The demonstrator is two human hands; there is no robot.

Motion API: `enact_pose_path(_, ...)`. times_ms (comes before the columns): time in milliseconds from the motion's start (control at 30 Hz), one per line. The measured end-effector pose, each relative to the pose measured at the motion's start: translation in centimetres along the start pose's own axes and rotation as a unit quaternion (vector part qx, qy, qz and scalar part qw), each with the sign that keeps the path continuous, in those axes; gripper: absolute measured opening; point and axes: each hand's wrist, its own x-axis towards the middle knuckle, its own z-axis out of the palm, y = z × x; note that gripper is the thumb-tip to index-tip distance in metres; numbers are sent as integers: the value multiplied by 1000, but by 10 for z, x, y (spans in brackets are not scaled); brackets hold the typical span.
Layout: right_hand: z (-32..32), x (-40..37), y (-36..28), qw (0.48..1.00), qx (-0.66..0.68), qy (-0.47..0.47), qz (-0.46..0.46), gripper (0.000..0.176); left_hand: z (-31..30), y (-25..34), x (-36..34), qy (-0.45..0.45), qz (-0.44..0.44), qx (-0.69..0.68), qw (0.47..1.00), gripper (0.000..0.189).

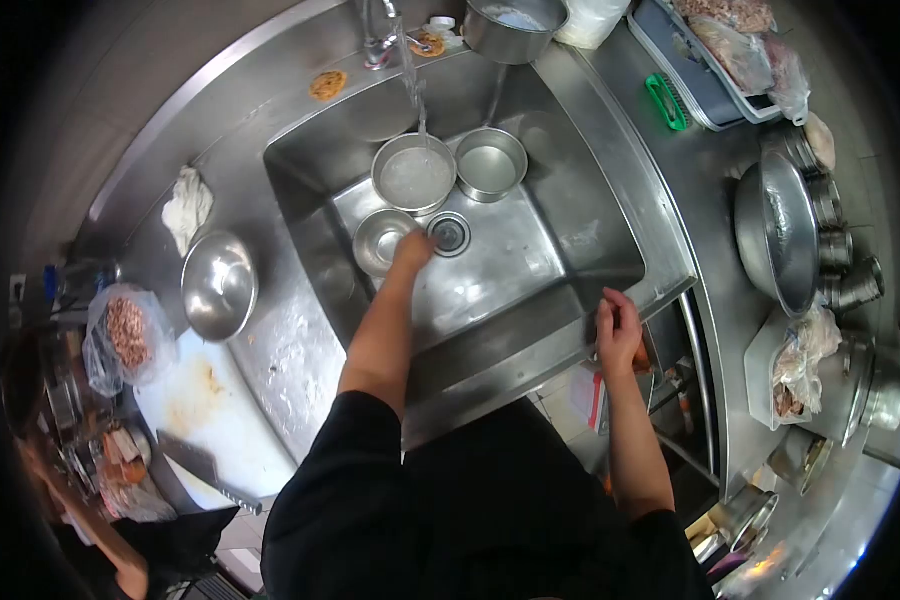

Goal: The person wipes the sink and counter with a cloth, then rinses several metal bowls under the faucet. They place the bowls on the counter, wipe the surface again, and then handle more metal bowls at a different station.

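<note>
Inside a steel sink (490,270), my left hand (414,249) is at the right rim of a small metal bowl (377,243), its fingers closed on that rim. Tap water runs into a round metal pan (416,178) behind the bowl. Beside it stands a second round pan (491,164) holding clear liquid. The drain (449,234) lies just right of my left hand. My right hand (618,322) is over the sink's front right edge, fingers loosely curled and apart, holding nothing.
At left are a steel bowl (219,286), a white cloth (187,211), a cutting board (205,410) and a cleaver (198,462). A green brush (667,102) and large bowl (770,235) lie right. A co-worker's arm (80,500) shows lower left.
</note>
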Motion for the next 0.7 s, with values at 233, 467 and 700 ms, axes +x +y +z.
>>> enact_pose_path(233, 15, 12, 1, 994, -105, -26, -34, 18, 86, 12, -10, -78, 64, 134, 986, 30)
enact_pose_path(467, 23, 22, 1, 987, -135, -55, -60, 14, 116, 18, 42, 24, 99, 210, 972, 60)
enact_pose_path(700, 28, 20, 7, 988, -127, -76, -53, 11, 139, 13, 42, -9, 49, 228, 972, 86)
